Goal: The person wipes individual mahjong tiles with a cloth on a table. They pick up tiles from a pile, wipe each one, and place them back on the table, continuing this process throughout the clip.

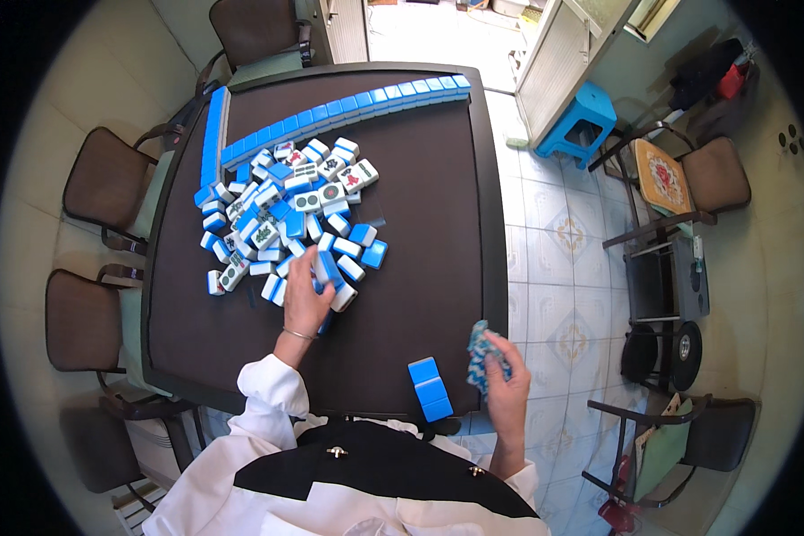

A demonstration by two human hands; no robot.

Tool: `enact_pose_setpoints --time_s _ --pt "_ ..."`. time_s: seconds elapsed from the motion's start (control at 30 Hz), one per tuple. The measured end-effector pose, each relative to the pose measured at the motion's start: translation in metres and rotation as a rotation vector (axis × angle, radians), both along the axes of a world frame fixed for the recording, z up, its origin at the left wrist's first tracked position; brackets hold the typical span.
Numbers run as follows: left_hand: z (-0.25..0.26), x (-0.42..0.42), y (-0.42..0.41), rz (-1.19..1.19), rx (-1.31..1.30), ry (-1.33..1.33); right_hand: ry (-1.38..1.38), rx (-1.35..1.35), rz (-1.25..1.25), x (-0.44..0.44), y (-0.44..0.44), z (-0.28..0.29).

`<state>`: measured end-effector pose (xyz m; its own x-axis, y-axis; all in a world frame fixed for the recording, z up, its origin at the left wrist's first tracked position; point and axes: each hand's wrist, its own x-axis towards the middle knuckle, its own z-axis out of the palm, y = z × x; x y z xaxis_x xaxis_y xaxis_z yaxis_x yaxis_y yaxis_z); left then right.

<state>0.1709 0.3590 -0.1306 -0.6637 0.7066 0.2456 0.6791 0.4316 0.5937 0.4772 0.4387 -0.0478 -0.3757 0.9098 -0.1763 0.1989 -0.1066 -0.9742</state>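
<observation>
My left hand [304,289] is at the near edge of a loose heap of blue-and-white mahjong tiles [295,224]. Its thumb and fingers close around a mahjong tile [327,269]; whether a second tile is in the grip is hard to tell. Past the table's right front corner, my right hand [510,383] pinches a crumpled blue-and-white knitted cloth [485,358]. A short line of blue-backed tiles [431,388] lies between that hand and my body. In the heap, some tiles show their faces and others their blue backs.
A long tile row [335,109] slants across the back of the dark table [429,228], meeting another row [212,142] at the left. Brown chairs [107,181] line the left side. A blue plastic stool [579,124] and a cushioned chair [663,175] are on the right, beyond the tiled floor [546,261].
</observation>
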Motion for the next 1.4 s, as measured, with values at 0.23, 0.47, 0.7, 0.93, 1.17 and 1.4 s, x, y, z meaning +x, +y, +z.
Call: enact_pose_setpoints --time_s 0.23,0.47,0.7,0.93,1.17,1.4 --pt "-0.008 0.071 0.004 -0.852 -0.218 -0.034 0.043 0.038 -0.111 0.024 0.010 -0.007" --pt "-0.056 0.126 -0.001 -1.140 -0.424 0.055 0.040 0.107 -0.107 0.023 0.009 -0.010" --pt "0.003 0.103 0.015 -0.670 -0.152 -0.528 0.038 0.142 -0.091 0.015 0.006 -0.006" --pt "0.070 0.112 0.023 -0.685 0.080 -0.683 0.038 0.281 0.152 -0.044 -0.002 0.013" --pt "0.088 0.098 0.023 -0.595 0.125 -0.570 -0.006 0.319 0.291 -0.029 -0.018 0.020" --pt "0.107 0.117 0.024 -0.665 0.102 -0.300 0.062 0.353 0.140 -0.053 -0.008 0.030"
